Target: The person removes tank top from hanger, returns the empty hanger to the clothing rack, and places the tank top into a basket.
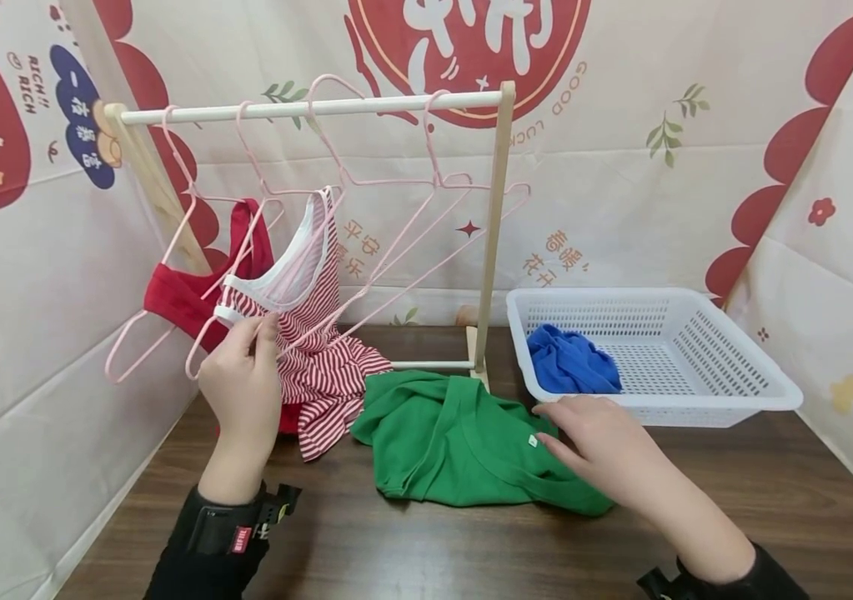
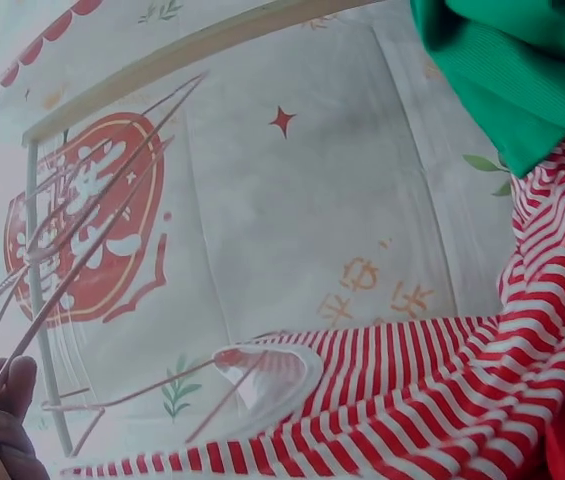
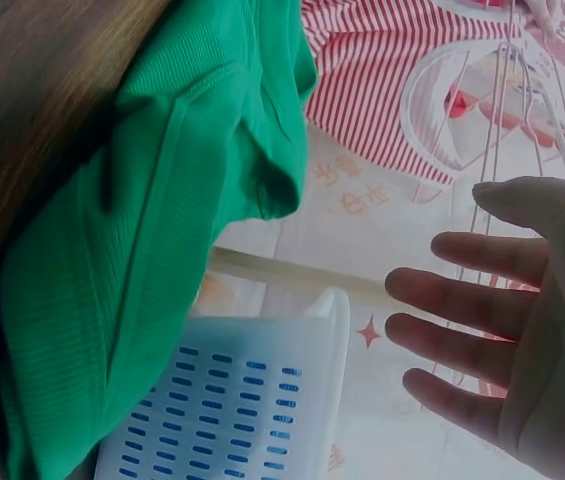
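Striped top (image 1: 313, 333) is the thing being handled here: red and white, hanging on a pink hanger (image 1: 261, 275) off the white rail (image 1: 313, 107), over toward the left edge of the bench (image 1: 471, 550). Its hem spills down onto the wood. The left hand (image 1: 242, 379) is up at the lower left of the top, fingers curled and pinching the strap edge together with the hanger wire. In the left wrist view you only catch the fingertips (image 2: 7, 390) against the thin wires, with the stripes (image 2: 442, 400) spread out below.

Right beside it, touching the striped hem, a green shirt (image 1: 456, 442) lies crumpled near the middle of the bench. The right hand (image 1: 599, 442) rests flat on the shirt's right side, fingers straight and relaxed, gripping nothing. The right wrist view shows the same thing: open palm (image 3: 522, 330), fingers spread, green cloth (image 3: 162, 250) off to the side.

Behind the striped top there's a red garment (image 1: 186, 292) on another pink hanger, further left on the rail. A few bare hangers (image 1: 434, 200) hang to the right of the top. The rail sits on a wooden post (image 1: 494, 225) standing near the back edge.

White basket (image 1: 734, 392) is at the back right of the bench, with a blue cloth (image 1: 572, 360) bunched in its left end.
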A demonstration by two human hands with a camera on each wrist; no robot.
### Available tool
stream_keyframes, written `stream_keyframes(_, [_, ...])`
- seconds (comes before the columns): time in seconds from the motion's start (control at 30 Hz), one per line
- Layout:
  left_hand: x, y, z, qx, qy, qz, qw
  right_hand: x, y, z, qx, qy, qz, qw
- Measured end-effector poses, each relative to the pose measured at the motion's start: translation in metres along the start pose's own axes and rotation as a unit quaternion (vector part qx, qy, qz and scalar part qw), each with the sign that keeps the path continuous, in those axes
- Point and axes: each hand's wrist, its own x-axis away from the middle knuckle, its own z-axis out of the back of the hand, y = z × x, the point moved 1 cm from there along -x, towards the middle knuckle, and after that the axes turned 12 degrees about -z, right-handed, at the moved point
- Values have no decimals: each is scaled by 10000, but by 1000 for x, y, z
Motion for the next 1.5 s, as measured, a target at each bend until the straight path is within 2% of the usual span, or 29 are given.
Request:
stream_keyframes(0.17, [-4, 4, -10, -28, -166, 54, 9998, 1, -4, -4, 83, -142, 65, 9998])
stream_keyframes(0.33, [-1, 5, -21, -6, -332, 29, 9994, 0, -7, -7, 169, -246, 100, 9995])
stream_keyframes(0.7, [-1, 15, -41, -97, -728, -261, 9970, -1, -10, -9, 192, -321, 143, 9992])
stream_keyframes(1.5, [1, 38, -65, 112, -765, -676, 9947, -2, -12, -10, 192, -420, 42, 9989])
